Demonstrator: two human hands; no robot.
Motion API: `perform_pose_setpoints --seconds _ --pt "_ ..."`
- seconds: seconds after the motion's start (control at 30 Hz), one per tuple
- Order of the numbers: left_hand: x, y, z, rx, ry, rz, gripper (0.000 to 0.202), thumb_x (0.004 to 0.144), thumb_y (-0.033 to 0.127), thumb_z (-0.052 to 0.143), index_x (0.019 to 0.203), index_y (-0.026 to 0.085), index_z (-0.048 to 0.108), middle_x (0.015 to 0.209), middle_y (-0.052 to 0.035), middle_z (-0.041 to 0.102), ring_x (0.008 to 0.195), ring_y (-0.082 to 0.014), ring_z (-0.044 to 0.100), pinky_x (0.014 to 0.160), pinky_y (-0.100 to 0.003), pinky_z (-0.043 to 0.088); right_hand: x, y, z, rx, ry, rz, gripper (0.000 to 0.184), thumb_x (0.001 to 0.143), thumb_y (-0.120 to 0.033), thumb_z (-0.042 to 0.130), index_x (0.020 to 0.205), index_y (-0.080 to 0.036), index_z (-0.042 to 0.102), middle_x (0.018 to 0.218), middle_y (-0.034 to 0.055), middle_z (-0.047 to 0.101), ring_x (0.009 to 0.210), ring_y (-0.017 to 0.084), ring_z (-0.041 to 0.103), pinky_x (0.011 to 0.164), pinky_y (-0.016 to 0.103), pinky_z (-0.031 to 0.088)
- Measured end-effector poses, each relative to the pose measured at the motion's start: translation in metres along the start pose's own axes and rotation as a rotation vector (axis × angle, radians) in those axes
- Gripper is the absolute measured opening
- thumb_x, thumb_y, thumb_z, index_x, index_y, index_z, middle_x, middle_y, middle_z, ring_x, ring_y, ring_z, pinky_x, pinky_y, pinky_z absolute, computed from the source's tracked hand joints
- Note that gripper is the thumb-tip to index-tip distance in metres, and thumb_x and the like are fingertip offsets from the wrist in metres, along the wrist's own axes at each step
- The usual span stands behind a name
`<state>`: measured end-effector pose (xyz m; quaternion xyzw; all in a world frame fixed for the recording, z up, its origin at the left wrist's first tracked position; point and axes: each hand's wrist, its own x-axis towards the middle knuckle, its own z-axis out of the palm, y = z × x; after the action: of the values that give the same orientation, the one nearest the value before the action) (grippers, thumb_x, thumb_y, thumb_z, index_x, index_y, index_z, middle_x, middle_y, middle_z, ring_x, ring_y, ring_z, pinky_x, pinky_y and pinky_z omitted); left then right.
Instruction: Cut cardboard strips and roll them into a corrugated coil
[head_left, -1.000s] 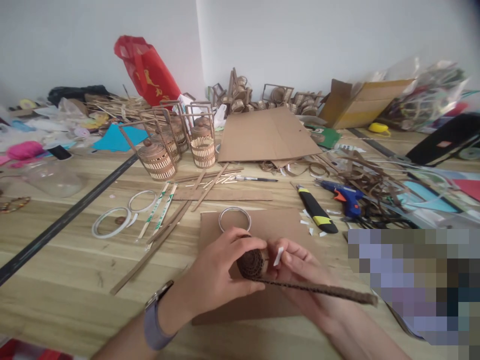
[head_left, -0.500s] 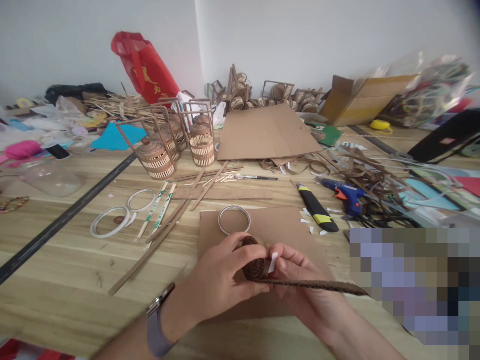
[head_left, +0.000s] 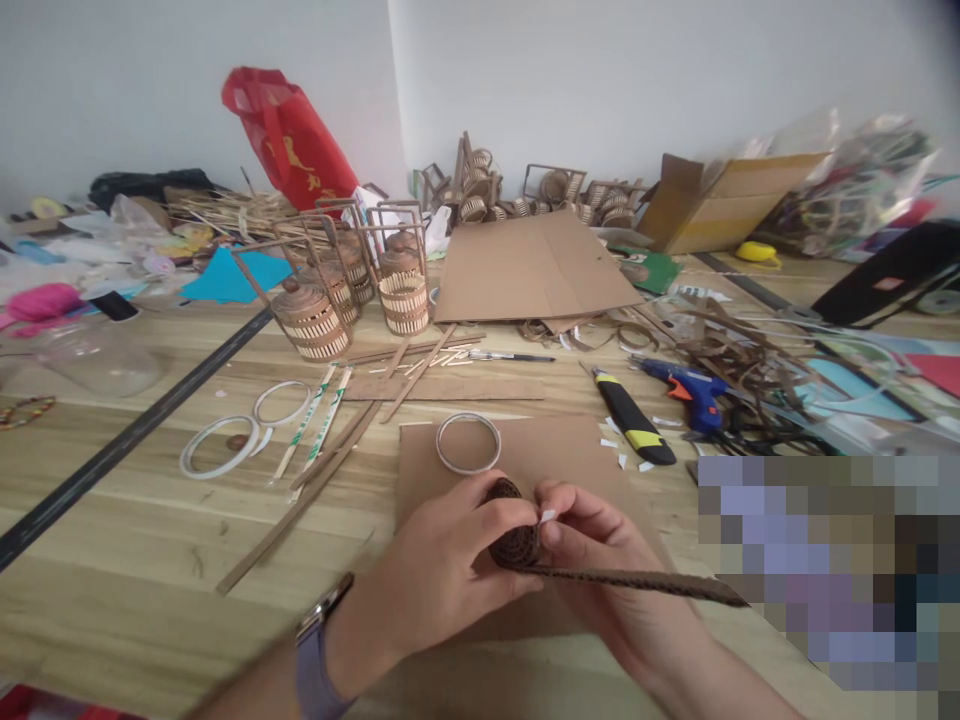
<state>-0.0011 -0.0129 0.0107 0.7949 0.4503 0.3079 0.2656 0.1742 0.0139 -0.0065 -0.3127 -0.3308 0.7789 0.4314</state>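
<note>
My left hand (head_left: 442, 570) is closed around a small coil of brown corrugated cardboard strip (head_left: 512, 540). The strip's loose tail (head_left: 652, 583) runs out to the right over my right hand (head_left: 600, 565). That hand pinches a small white bit of tape (head_left: 547, 517) against the coil's side. Both hands hover over a brown cardboard sheet (head_left: 555, 455) on the wooden table. A roll of double-sided tape (head_left: 469, 442) lies on that sheet just beyond my fingers.
A black-and-yellow utility knife (head_left: 630, 417) and a blue glue gun (head_left: 686, 386) lie to the right. Small cardboard lanterns (head_left: 315, 315) stand behind, with a big cardboard sheet (head_left: 529, 265), tape rings (head_left: 217, 445), long strips (head_left: 315, 480), a red bag (head_left: 289, 135).
My right thumb and finger have pressed the white tape bit down onto the coil; earlier it stuck up free. The coil has turned slightly in my left hand.
</note>
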Motion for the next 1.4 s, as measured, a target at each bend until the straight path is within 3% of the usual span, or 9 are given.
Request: perform_pose_setpoints --seconds 0.33,0.43,0.53,0.63,0.83,1.03,1.17,1.27,1.4 --pt "-0.003 0.0 0.005 -0.034 0.065 0.01 0.03 0.087 0.03 0.068 0.113 0.025 0.056 0.12 -0.0076 0.062 0.11 -0.0243 0.064 0.091 -0.033 0.053 -0.001 -0.003 0.005 -0.088 0.024 -0.122 0.017 0.065 -0.032 0.087 0.07 -0.024 0.072 0.069 -0.0018 0.059 0.063 0.011 0.053 0.057 0.02 0.045" --pt "-0.004 -0.001 0.008 -0.063 0.123 -0.045 0.036 0.084 0.034 0.072 0.112 0.022 0.053 0.122 -0.0095 0.063 0.115 -0.0269 0.062 0.094 -0.036 0.052 0.001 -0.003 0.004 -0.105 0.006 -0.123 0.015 0.068 -0.031 0.085 0.072 -0.025 0.073 0.07 -0.0019 0.059 0.062 0.01 0.053 0.056 0.019 0.045" --pt "-0.003 0.002 0.009 -0.072 0.142 -0.113 0.037 0.083 0.034 0.072 0.112 0.022 0.052 0.117 -0.0083 0.066 0.107 -0.026 0.066 0.088 -0.035 0.055 0.002 -0.002 0.003 -0.113 -0.005 -0.128 0.013 0.069 -0.03 0.084 0.072 -0.025 0.072 0.073 -0.002 0.059 0.063 0.01 0.053 0.056 0.02 0.046" --pt "-0.002 0.005 0.009 -0.087 0.139 -0.126 0.036 0.082 0.029 0.072 0.111 0.022 0.053 0.112 -0.0066 0.067 0.1 -0.0244 0.068 0.084 -0.034 0.056 0.002 -0.002 0.003 -0.12 -0.024 -0.141 0.014 0.07 -0.031 0.084 0.075 -0.025 0.071 0.076 -0.0015 0.059 0.064 0.011 0.054 0.057 0.021 0.047" --pt "-0.002 0.005 0.009 -0.1 0.152 -0.084 0.039 0.083 0.024 0.07 0.116 0.023 0.051 0.12 -0.0069 0.065 0.104 -0.0241 0.066 0.088 -0.034 0.055 -0.001 -0.005 0.002 -0.157 -0.083 -0.119 0.018 0.073 -0.034 0.081 0.08 -0.027 0.067 0.075 -0.0014 0.061 0.066 0.013 0.054 0.059 0.023 0.047" --pt "0.0 0.006 0.009 -0.084 0.157 -0.037 0.029 0.087 0.023 0.064 0.112 0.023 0.051 0.107 -0.0041 0.066 0.093 -0.021 0.067 0.08 -0.03 0.054 -0.001 -0.006 -0.003 -0.209 -0.149 -0.141 0.013 0.081 -0.032 0.075 0.088 -0.027 0.066 0.08 -0.0003 0.062 0.069 0.012 0.055 0.062 0.023 0.047" --pt "-0.001 0.003 0.012 -0.063 0.17 0.032 0.029 0.089 0.022 0.061 0.114 0.024 0.047 0.109 -0.0049 0.064 0.096 -0.0213 0.066 0.082 -0.031 0.053 0.001 -0.008 -0.002 -0.202 -0.16 -0.2 0.031 0.078 -0.032 0.079 0.105 -0.031 0.064 0.08 -0.0018 0.059 0.067 0.012 0.054 0.058 0.022 0.046" --pt "-0.002 0.002 0.014 -0.056 0.17 0.055 0.035 0.089 0.019 0.06 0.119 0.023 0.043 0.112 -0.0064 0.063 0.1 -0.0218 0.065 0.085 -0.032 0.053 0.001 -0.006 -0.001 -0.243 -0.124 -0.22 0.028 0.078 -0.034 0.079 0.102 -0.03 0.065 0.075 -0.0025 0.056 0.064 0.011 0.051 0.057 0.021 0.045" --pt "0.002 0.007 0.011 -0.006 0.065 0.001 0.033 0.086 0.012 0.062 0.114 0.024 0.049 0.114 -0.0055 0.062 0.102 -0.022 0.065 0.087 -0.031 0.054 0.001 0.005 -0.003 -0.157 -0.11 -0.207 0.025 0.077 -0.036 0.077 0.099 -0.029 0.066 0.076 -0.002 0.056 0.063 0.011 0.048 0.056 0.02 0.043"
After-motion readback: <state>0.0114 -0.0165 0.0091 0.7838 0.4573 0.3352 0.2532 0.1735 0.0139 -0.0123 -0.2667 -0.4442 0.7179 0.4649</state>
